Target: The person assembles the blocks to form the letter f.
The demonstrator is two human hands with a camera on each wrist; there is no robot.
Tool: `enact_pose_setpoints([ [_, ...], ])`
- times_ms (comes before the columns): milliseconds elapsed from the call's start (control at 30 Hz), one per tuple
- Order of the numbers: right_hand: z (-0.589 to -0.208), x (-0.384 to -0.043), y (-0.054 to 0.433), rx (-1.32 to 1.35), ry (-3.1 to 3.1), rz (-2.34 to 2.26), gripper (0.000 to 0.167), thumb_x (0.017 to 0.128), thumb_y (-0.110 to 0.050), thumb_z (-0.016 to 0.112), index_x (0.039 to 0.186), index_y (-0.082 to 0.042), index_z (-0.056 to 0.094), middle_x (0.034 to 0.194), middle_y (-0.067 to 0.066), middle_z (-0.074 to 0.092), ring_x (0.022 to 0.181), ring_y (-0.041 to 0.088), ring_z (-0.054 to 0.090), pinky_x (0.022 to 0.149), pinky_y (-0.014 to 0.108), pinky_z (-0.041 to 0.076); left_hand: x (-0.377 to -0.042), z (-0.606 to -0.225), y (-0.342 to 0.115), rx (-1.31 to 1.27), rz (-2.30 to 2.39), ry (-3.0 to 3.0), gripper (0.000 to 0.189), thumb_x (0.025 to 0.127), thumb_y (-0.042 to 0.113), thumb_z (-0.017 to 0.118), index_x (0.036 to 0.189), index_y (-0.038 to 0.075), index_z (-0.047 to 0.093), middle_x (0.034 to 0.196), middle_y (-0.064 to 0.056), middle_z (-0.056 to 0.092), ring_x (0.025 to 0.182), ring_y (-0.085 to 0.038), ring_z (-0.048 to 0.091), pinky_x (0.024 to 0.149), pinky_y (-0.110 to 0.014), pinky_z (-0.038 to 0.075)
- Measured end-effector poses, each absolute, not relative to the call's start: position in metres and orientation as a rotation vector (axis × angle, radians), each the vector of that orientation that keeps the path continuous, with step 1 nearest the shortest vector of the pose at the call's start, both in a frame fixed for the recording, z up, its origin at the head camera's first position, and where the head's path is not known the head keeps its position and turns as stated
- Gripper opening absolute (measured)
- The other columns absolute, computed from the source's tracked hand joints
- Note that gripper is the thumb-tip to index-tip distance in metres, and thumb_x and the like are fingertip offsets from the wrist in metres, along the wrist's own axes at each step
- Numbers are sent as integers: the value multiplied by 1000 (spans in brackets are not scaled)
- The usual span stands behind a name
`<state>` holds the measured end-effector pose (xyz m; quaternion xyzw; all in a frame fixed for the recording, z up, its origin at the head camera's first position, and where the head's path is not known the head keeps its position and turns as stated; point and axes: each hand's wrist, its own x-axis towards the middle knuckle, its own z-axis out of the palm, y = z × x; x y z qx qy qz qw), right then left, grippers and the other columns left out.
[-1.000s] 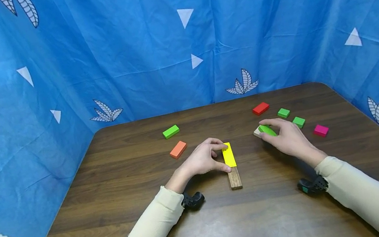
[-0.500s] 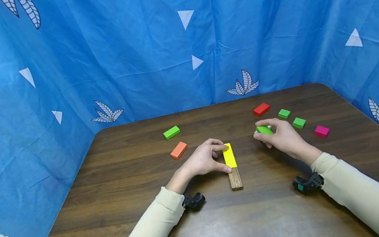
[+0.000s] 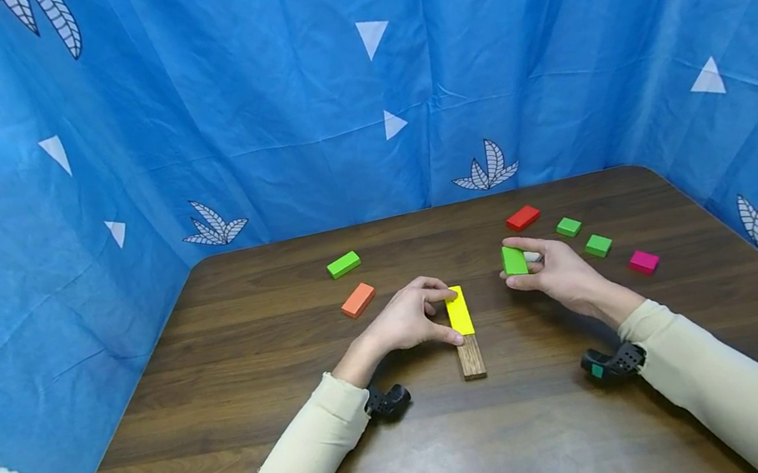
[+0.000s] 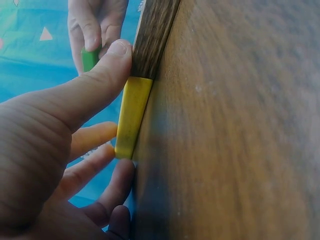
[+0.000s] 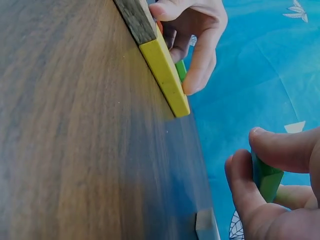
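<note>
On the table a yellow block [image 3: 459,311] lies end to end with a dark wood-grain block [image 3: 471,357], the two in one line. My left hand [image 3: 410,315] holds the yellow block, thumb near the joint and a forefinger at its far end. To the right, my right hand [image 3: 564,271] pinches a green block [image 3: 514,260] between thumb and fingers, raised off the table. The right wrist view shows this green block [image 5: 267,180] tilted in the grip. Partly hidden behind the right hand, a white block [image 3: 533,256] lies on the table.
Beyond the left hand lie a light green block [image 3: 343,265] and an orange block [image 3: 357,299]. Around the right hand are a red block [image 3: 523,218], two small green blocks [image 3: 598,245] and a pink block [image 3: 644,262]. A blue curtain [image 3: 326,110] borders the table.
My right hand has shifted slightly left, lifting the green block away from the white one and turning it more upright. The left hand and the yellow block stay put.
</note>
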<state>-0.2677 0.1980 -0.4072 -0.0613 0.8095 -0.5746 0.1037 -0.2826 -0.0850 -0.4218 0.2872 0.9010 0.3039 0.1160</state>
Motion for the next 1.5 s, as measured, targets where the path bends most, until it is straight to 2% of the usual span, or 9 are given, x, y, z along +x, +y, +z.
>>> enact_pose_setpoints([
  [133,-407,-271,194,-179,2415,-1671,78,97,-3,69,163,-8,28,158,28,41,135,41,57,113,42,47,-282,-422,-84,847,882,2656,77,73,39,95,142,21,65,144,2,53,106,-16,61,94,-30,52],
  [200,-408,-273,192,-181,2475,-1618,79,95,-8,73,163,-10,32,155,26,43,133,42,56,111,47,49,-282,-422,-84,845,883,2661,76,73,39,95,141,21,66,143,2,54,106,-16,61,94,-30,52],
  [267,-409,-276,191,-187,2538,-1558,79,94,-14,76,162,-12,35,149,24,46,127,41,54,101,44,53,-282,-421,-84,842,885,2662,76,73,39,95,141,21,66,143,2,54,106,-16,61,94,-30,52],
  [367,-412,-281,187,-202,2592,-1508,79,92,-17,79,160,-11,39,133,22,55,114,35,54,85,33,51,-282,-421,-84,838,886,2666,76,72,39,95,140,21,66,143,2,54,106,-16,61,94,-30,52],
  [467,-413,-283,182,-196,2588,-1514,78,91,-16,80,158,-9,41,120,21,61,102,30,55,78,30,49,-282,-421,-84,834,883,2671,76,72,39,95,140,21,66,143,1,54,107,-16,62,94,-30,52],
  [567,-414,-286,177,-193,2558,-1540,78,91,-15,80,158,-8,41,115,20,63,97,28,56,76,29,49,-282,-422,-84,831,885,2672,77,73,40,95,141,21,66,144,1,54,107,-16,63,94,-30,53],
  [1033,-418,-302,153,-233,2552,-1516,76,89,-8,78,157,-10,44,115,18,60,101,29,53,74,29,47,-281,-422,-87,832,903,2664,76,73,42,94,141,21,66,143,2,54,108,-17,63,94,-30,52],
  [1267,-426,-313,144,-264,2536,-1500,76,89,-7,78,156,-7,44,115,19,60,96,27,53,67,27,44,-279,-423,-87,829,914,2662,76,73,41,94,141,20,66,141,0,55,107,-16,64,93,-29,52],
  [1500,-429,-318,142,-277,2514,-1537,65,89,-5,79,148,-6,53,118,17,58,94,27,54,65,24,45,-279,-421,-85,832,931,2648,78,74,41,94,143,20,64,138,0,55,107,-16,63,92,-29,52],
])
